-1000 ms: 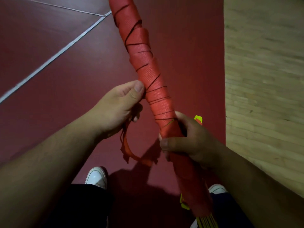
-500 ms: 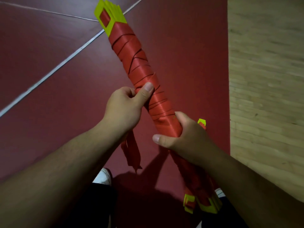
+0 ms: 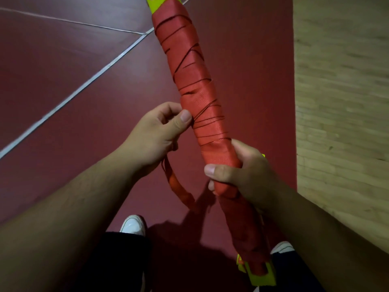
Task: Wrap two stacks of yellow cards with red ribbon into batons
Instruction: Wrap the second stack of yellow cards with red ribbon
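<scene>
Far left there's the dark red floor (image 3: 52, 106) with a thin white line (image 3: 84, 85) running diagonally up toward the top middle. Next over is the left hand (image 3: 160, 131): fingers curled in, thumb tip pressed right against the left side of the baton (image 3: 195, 87) about halfway down its length. A loose ribbon tail (image 3: 179, 186) comes out from under that palm and droops down in a curve, so that hand looks to be gripping the ribbon, though I can't see exactly how the fingers hold it. Below the tail, the toe of a white shoe (image 3: 132, 225) pokes out from dark trousers. The baton itself is held up off the floor, tilted, running from the top middle down toward the lower right, covered in overlapping turns of red ribbon with dark edges criss-crossing it. A bit of the yellow cards (image 3: 155, 2) shows at the top end, and more yellow sticks out at the bottom end (image 3: 261, 277). The right hand (image 3: 242, 171) is wrapped around the baton lower down than the left, thumb across the front and fingers curled behind, a firm grip, and the two hands are near each other but not touching. Under that forearm there's a sliver of the other white shoe (image 3: 282, 247). All the way right is a strip of pale wooden flooring (image 3: 341, 102) butting up against the red floor.
</scene>
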Tool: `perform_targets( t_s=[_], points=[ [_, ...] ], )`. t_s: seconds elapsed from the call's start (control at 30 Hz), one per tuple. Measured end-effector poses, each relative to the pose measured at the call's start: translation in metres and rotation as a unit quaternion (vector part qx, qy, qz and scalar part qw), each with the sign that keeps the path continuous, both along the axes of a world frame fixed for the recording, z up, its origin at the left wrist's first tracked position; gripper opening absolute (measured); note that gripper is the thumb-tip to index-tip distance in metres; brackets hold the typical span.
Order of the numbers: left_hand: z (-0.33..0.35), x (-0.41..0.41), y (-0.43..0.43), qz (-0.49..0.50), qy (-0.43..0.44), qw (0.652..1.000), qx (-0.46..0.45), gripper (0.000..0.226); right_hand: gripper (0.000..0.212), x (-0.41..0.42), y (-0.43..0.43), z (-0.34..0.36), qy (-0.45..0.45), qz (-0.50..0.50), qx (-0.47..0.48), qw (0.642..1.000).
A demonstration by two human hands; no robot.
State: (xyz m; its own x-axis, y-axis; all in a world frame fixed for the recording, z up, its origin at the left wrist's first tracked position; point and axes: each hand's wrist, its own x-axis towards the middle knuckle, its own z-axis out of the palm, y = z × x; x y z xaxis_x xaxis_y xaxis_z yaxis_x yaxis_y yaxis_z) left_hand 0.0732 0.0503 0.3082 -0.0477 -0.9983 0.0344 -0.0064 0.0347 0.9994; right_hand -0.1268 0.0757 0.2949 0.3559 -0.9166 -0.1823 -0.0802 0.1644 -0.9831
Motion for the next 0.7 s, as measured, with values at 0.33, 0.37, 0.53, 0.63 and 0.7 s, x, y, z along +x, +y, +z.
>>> perform_targets(
  t_s=[0.33, 0.37, 0.53, 0.63, 0.7],
  points=[
    [0.002, -0.013, 0.005, -0.145, 0.135, 0.978, 0.072, 0.032, 0.059, -0.005, 0.008, 0.008, -0.18, 0.124, 0.125, 0.968],
    [0.004, -0.014, 0.007, -0.183, 0.147, 0.967, 0.094, 0.039, 0.062, -0.007, 0.007, 0.009, -0.193, 0.143, 0.139, 0.961],
    [0.005, -0.016, 0.01, -0.2, 0.177, 0.956, 0.117, 0.064, 0.065, -0.014, 0.002, 0.017, -0.214, 0.2, 0.192, 0.937],
    [0.002, -0.022, 0.006, -0.069, 0.165, 0.977, 0.112, 0.057, 0.043, -0.007, 0.0, 0.023, -0.121, 0.137, 0.198, 0.963],
    [0.0, -0.023, 0.0, 0.016, 0.111, 0.988, 0.108, 0.048, 0.032, 0.0, -0.001, 0.018, -0.039, 0.073, 0.174, 0.981]
  ],
)
